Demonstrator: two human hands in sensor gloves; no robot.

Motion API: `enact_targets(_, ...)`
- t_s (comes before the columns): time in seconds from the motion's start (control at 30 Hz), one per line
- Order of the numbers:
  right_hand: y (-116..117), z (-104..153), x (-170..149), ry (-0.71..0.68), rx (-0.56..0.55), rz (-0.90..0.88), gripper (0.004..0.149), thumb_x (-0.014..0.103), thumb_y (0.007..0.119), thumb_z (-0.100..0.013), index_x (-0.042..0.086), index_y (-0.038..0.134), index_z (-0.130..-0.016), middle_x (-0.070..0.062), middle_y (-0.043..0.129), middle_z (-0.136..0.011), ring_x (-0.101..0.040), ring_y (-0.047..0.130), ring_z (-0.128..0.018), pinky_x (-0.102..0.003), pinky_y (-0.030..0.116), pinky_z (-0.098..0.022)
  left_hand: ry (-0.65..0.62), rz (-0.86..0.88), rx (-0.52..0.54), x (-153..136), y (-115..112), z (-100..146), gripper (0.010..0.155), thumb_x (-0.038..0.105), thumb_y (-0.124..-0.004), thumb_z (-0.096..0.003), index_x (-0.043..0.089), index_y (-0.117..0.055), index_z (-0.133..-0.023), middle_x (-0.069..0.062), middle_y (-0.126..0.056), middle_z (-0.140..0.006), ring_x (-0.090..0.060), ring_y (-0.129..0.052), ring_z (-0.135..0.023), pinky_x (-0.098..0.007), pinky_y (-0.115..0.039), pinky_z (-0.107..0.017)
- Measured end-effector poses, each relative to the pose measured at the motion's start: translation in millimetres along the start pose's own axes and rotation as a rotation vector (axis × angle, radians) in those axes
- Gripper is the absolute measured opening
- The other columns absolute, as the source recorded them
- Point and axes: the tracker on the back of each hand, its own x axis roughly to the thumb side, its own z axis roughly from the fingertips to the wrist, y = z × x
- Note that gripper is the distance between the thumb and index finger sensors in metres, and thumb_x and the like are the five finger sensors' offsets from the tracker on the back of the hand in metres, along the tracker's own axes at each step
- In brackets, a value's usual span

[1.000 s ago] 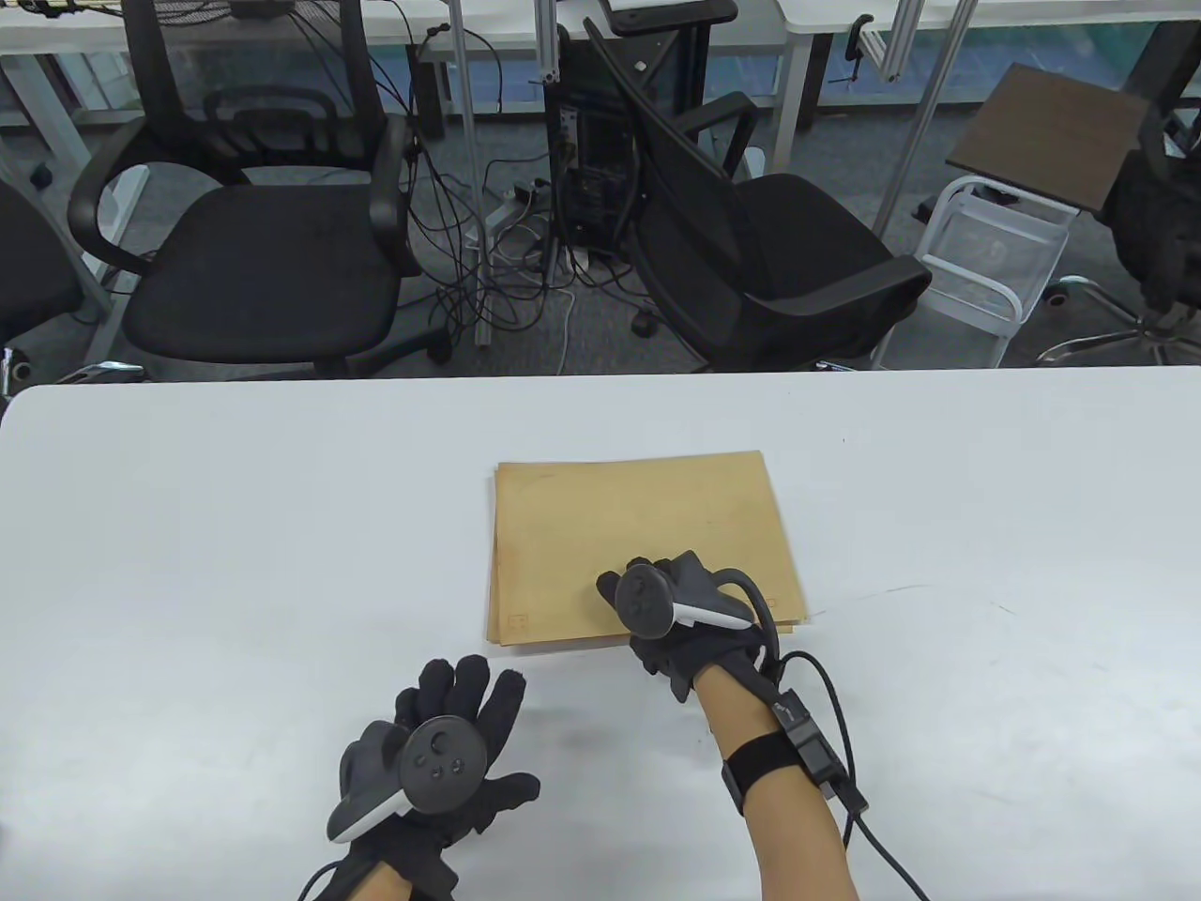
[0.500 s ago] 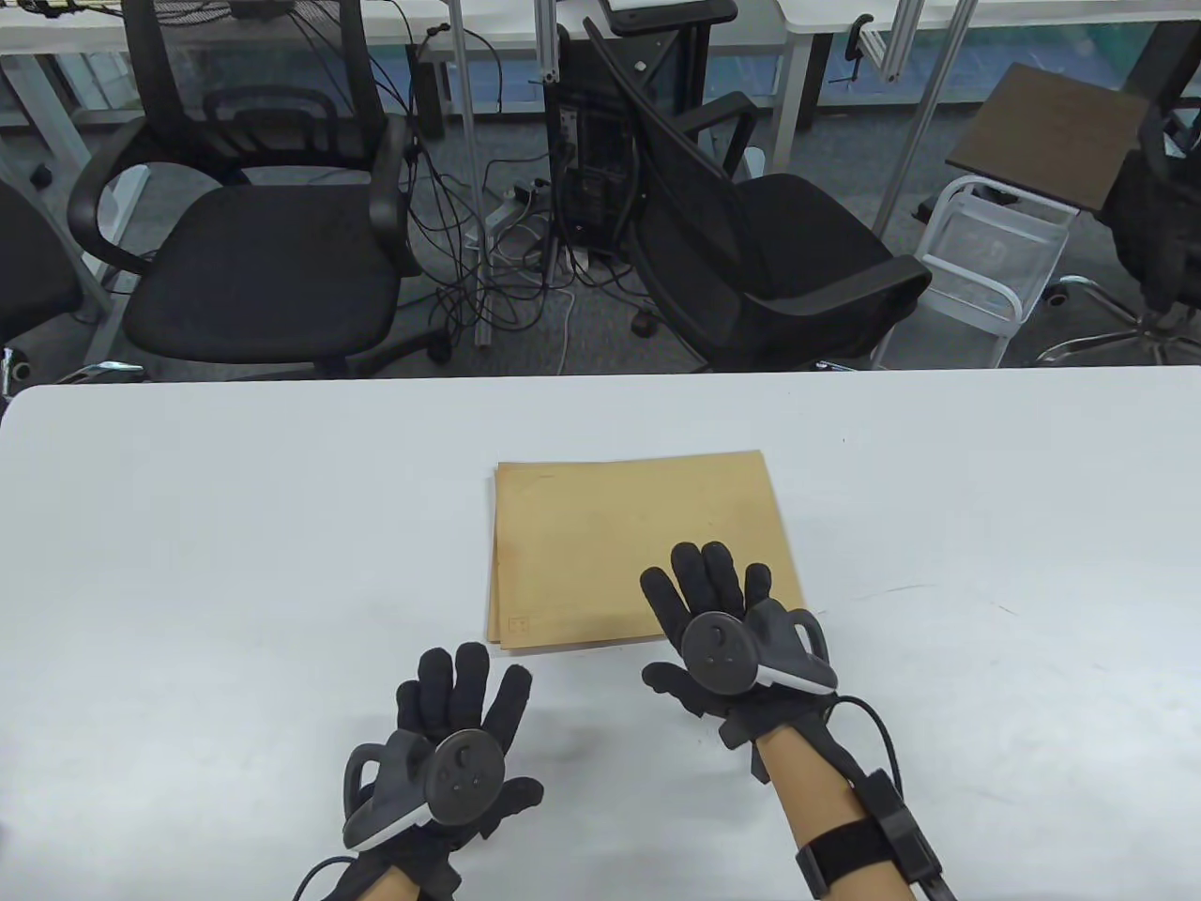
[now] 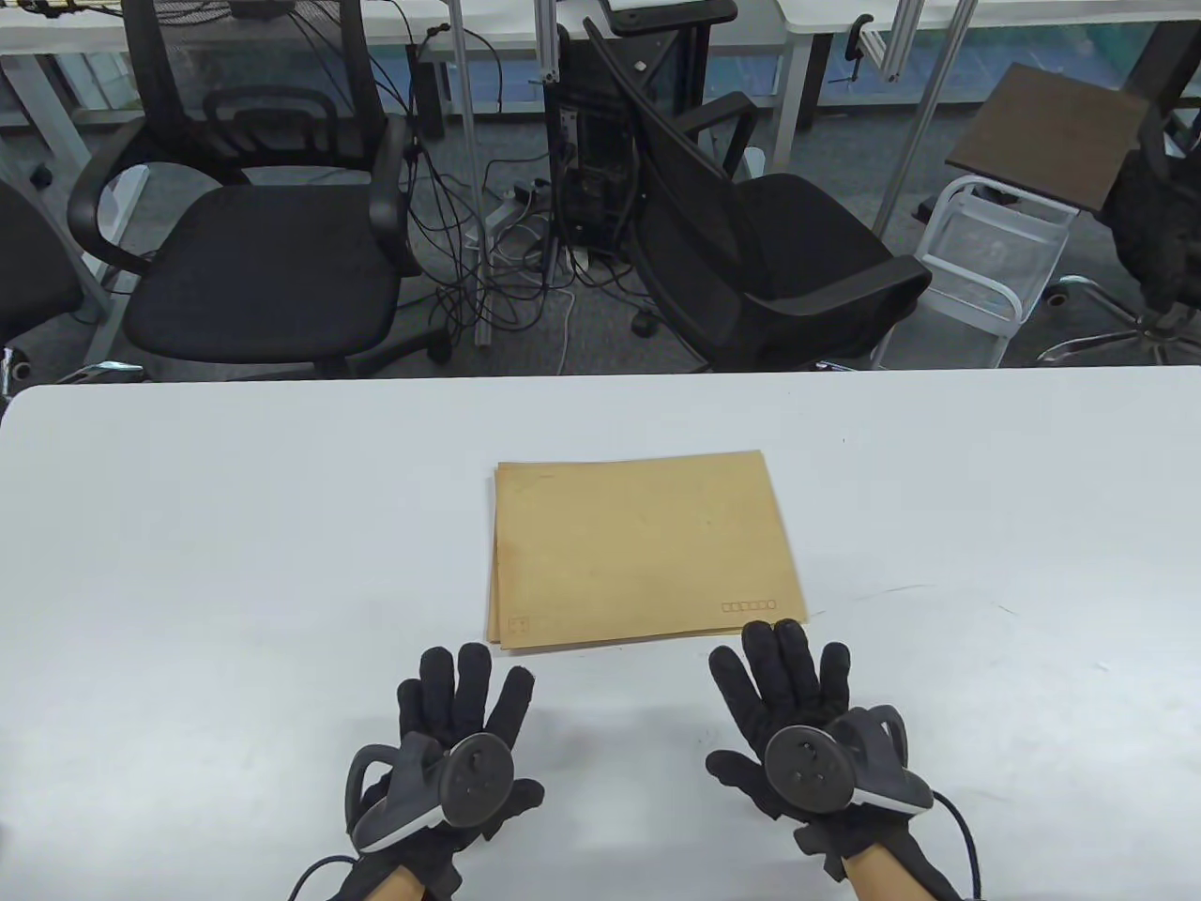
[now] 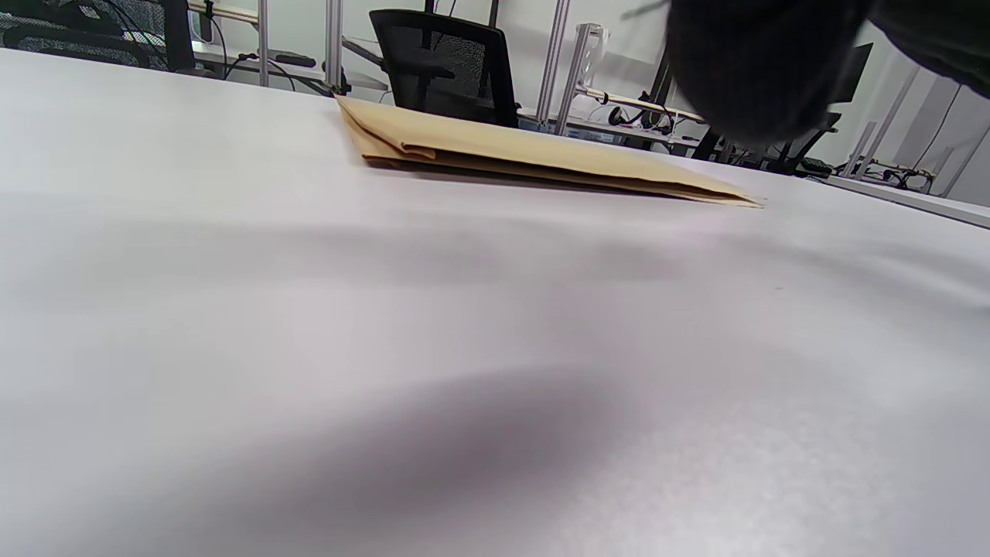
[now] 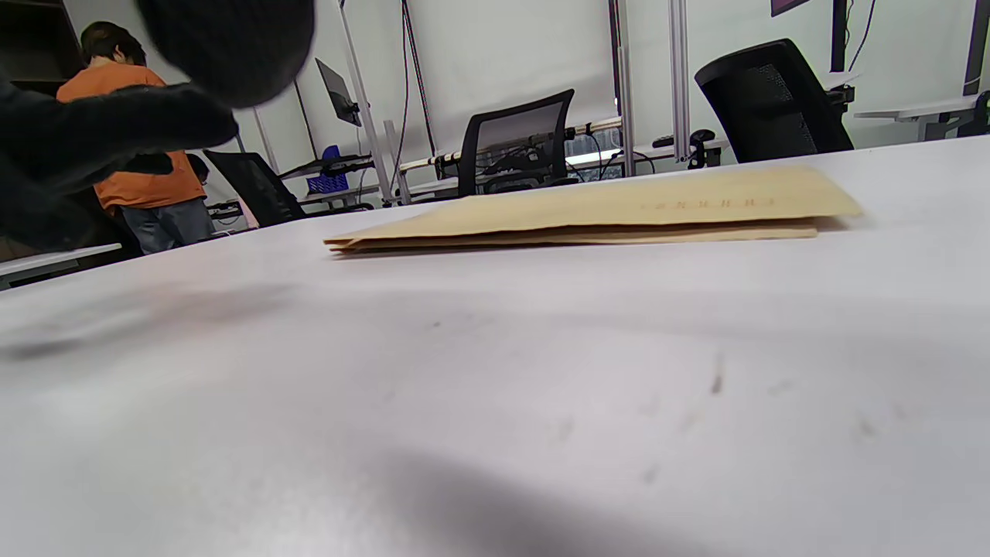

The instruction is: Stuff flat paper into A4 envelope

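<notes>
Table view: flat rectangular brown paper envelope (image 3: pixel 643 549) on smooth white table (image 3: pixel 188 563).

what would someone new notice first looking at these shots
The brown envelope lying flat in the middle of the white table draws the eye first. Next come the two black gloved hands at the near edge, left hand and right hand, both spread flat on the table just short of the envelope, touching nothing else.

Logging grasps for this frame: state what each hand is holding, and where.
Nothing is held. Left hand and right hand lie flat and open on the white table, clear of the flat brown paper envelope.
</notes>
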Motion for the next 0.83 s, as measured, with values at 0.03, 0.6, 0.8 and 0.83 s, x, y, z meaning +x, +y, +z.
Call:
enact_targets(0.03, 0.9, 2.1, -0.8, 0.002, 0.0, -0.004, 0.094, 0.053, 0.067, -0.057, 0.016, 0.003, -0.115, -0.023, -0.012, -0.11, -0.051, -0.012, -0.097, -0.074, -0.002, -0.058, 0.003, 0.001, 0.0, -0.4, -0.2, -0.2, 0.101, 0.062, -0.076, -0.0411, 0.028, -0.015, -0.114, -0.018, 0.008, -0.114, -0.056, 0.003, -0.102, -0.071, -0.016, -0.074)
enact_targets(0.6, 23.9, -0.6, -1.7, 0.029, 0.109, -0.022, 0.095, 0.053, 0.066, -0.057, 0.016, 0.0, -0.113, -0.024, -0.013, -0.109, -0.052, -0.013, -0.096, -0.074, -0.003, -0.057, 0.023, -0.008, -0.001, -3.2, -1.2, 0.8, 0.101, 0.061, -0.076, -0.0412, 0.028, -0.013, -0.113, -0.018, 0.009, -0.113, -0.056, 0.003, -0.102, -0.071, -0.016, -0.074)
enact_targets(0.8, 24.0, -0.8, -0.9, 0.025, 0.116, -0.036, 0.095, 0.053, 0.066, -0.057, 0.016, -0.001, -0.113, -0.024, -0.012, -0.109, -0.052, -0.013, -0.096, -0.074, -0.003, -0.057, 0.014, 0.007, -0.01, -2.5, -1.7, 0.5, 0.101, 0.061, -0.076, -0.0415, 0.028, -0.014, -0.114, -0.018, 0.008, -0.113, -0.056, 0.002, -0.102, -0.071, -0.016, -0.074)
enact_targets(0.83, 24.2, -0.8, -0.7, 0.024, 0.118, -0.036, 0.095, 0.053, 0.066, -0.057, 0.016, -0.001, -0.113, -0.024, -0.012, -0.109, -0.052, -0.013, -0.096, -0.074, -0.003, -0.057, 0.011, 0.01, -0.015, -2.2, -2.2, 0.4, 0.101, 0.061, -0.076, -0.0415, 0.028, -0.014, -0.114, -0.018, 0.008, -0.113, -0.056, 0.002, -0.102, -0.071, -0.016, -0.074)
